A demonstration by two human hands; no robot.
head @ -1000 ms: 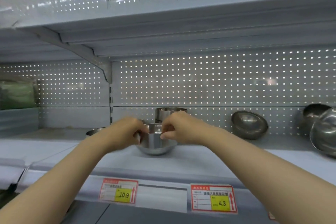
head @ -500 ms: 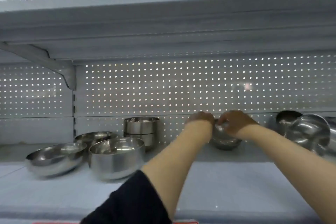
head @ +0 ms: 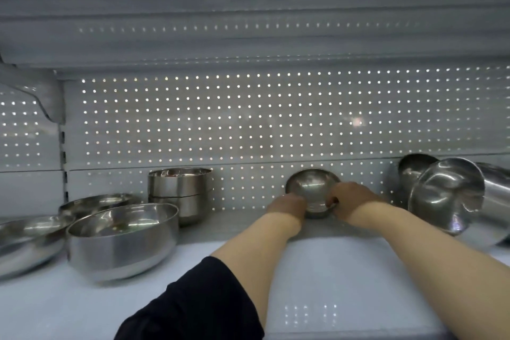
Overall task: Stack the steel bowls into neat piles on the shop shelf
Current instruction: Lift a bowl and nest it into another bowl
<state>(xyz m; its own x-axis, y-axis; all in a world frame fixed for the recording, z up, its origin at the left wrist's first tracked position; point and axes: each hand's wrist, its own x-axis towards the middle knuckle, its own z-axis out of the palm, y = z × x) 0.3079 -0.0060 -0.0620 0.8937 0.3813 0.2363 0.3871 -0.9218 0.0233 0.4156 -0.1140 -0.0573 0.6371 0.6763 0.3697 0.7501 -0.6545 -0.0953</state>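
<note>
— Head view: step in hand?
— Fetching a small bowl (head: pixel 313 190) tipped against the far pegboard (head: pixel 220 119). Left hand (head: pixel 287 205) and right hand (head: pixel 354 196) clasped on either side, fingers curled round its rim.
— Next move?
— Probably lifting clear, then nesting into the stacked bowls (head: pixel 180 193) far left on the shelf (head: pixel 331 270), kept level.

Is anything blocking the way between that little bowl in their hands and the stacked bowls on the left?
Nothing visible does. Both hands hold the tilted small bowl at the back wall, and the shelf between it and the stacked bowls is bare.
</note>
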